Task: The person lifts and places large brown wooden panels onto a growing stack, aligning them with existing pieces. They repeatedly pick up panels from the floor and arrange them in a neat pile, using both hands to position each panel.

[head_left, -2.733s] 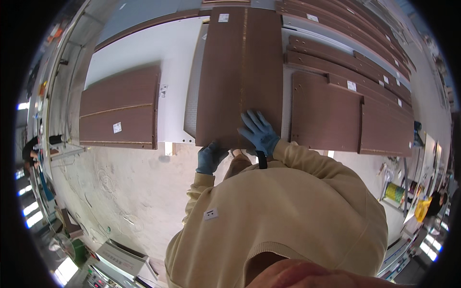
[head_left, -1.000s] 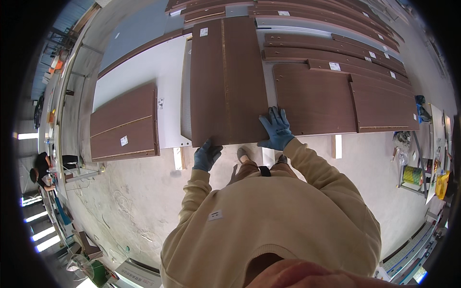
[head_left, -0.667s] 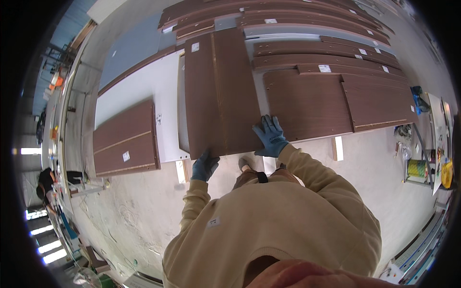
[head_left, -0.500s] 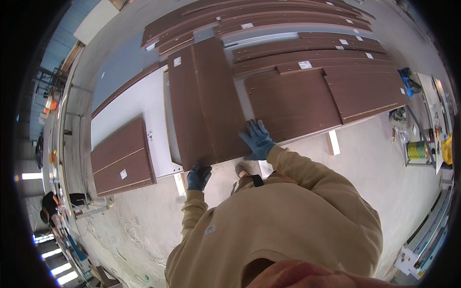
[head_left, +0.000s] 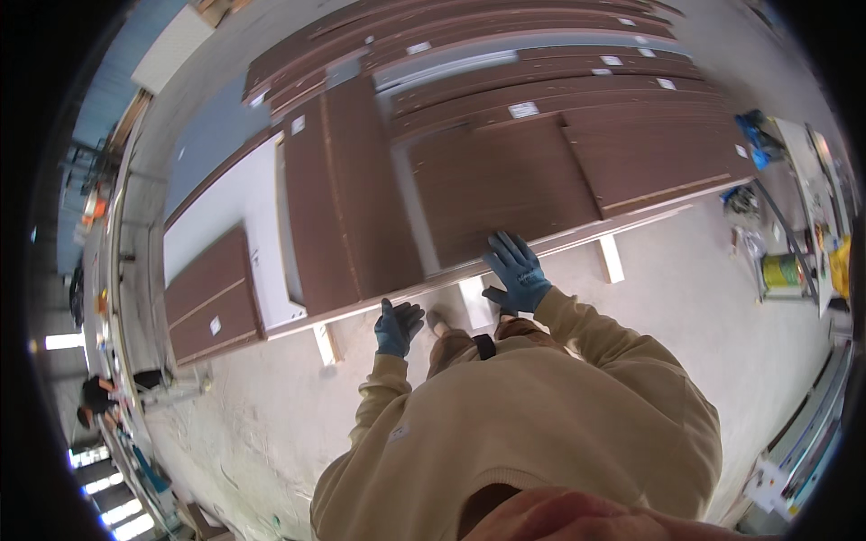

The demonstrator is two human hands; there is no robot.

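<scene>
Facing striped brown panel (head_left: 374,194) | left hand (head_left: 395,329) near its edge, fingers apart | right hand (head_left: 519,278), fingers apart

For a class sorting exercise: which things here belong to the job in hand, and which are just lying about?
Apparently part of it:
- gloved left hand
- gloved right hand
- middle brown board
- brown board to its right

Likely lying about:
- green container
- yellow item
</scene>
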